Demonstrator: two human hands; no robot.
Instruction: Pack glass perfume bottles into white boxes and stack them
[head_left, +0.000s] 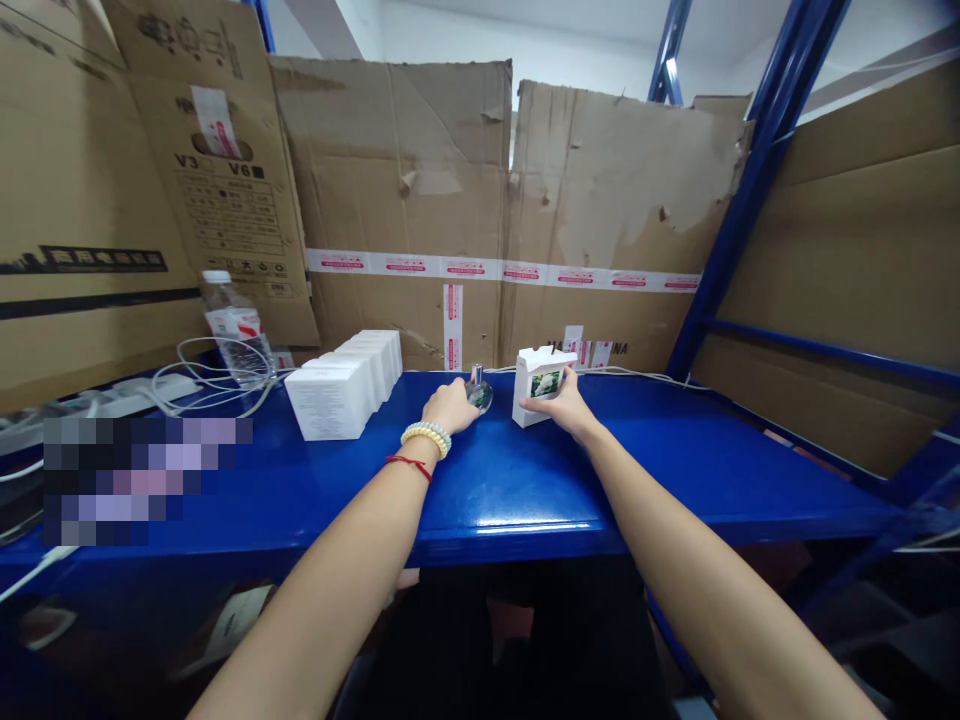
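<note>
My left hand [448, 405] is closed around a small round clear glass bottle [482, 396] with a shiny metallic top, which looks like a perfume bottle. Just to its right, my right hand [568, 405] grips a white box [527, 395] by its side. The box stands upright, with a green and white picture on the face toward me. Its top edge looks uneven, and I cannot tell whether its flap is fully open. A gap separates bottle and box. Left of my left hand stands a row of several white boxes [330, 400], the nearest with fine print.
Both hands work over a blue shelf [675, 470]. At the left are a water bottle [238, 335], a looped white cable [169, 385], a power strip [150, 395] and a blurred-out patch. Cardboard sheets [397, 180] wall the back and sides, with blue posts [739, 190] at right.
</note>
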